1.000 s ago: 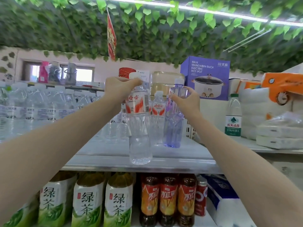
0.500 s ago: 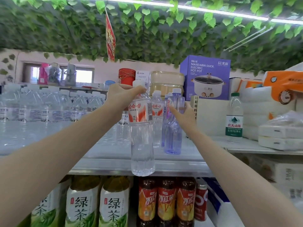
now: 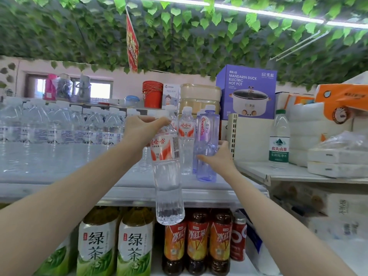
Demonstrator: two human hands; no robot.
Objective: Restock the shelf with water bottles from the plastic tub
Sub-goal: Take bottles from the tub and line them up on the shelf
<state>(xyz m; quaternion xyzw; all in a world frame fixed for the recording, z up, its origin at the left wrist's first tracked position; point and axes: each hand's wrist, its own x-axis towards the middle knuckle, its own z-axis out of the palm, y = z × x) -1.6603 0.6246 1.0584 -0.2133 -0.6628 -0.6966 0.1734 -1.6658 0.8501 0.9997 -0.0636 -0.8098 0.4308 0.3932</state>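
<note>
Head view, nearest first: two bare forearms rise from the bottom corners, both cut off by the frame edge. Under them, on the lower level, stand two green tea bottles (image 3: 135, 246) in full sight, with a third half lost at the left behind the arm, then three dark iced tea bottles (image 3: 197, 242) and one red can (image 3: 238, 238), its label mostly hidden. The left hand (image 3: 142, 129) grips one clear water bottle (image 3: 168, 182) by the neck, its fingers covering the cap. The bottle hangs nearly upright in front of the shelf (image 3: 129, 193), its base below the shelf's front lip and over the tops of the iced tea bottles. The right hand (image 3: 220, 158) is wrapped round the lower body of a purple bottle (image 3: 207, 136) that stands on the shelf; a second purple one shows only as a cap and an edge just behind it. Just to the left of these stands one more red-labelled bottle (image 3: 186, 132), partly screened by the held one. Farther left a dense row of clear bottles (image 3: 65, 134) fills the shelf, too blurred to count. On the neighbouring shelf to the right stands a single green-labelled bottle (image 3: 279, 142). At the back are a purple hot pot box (image 3: 247, 90) and a stack of red buckets (image 3: 152, 94).
</note>
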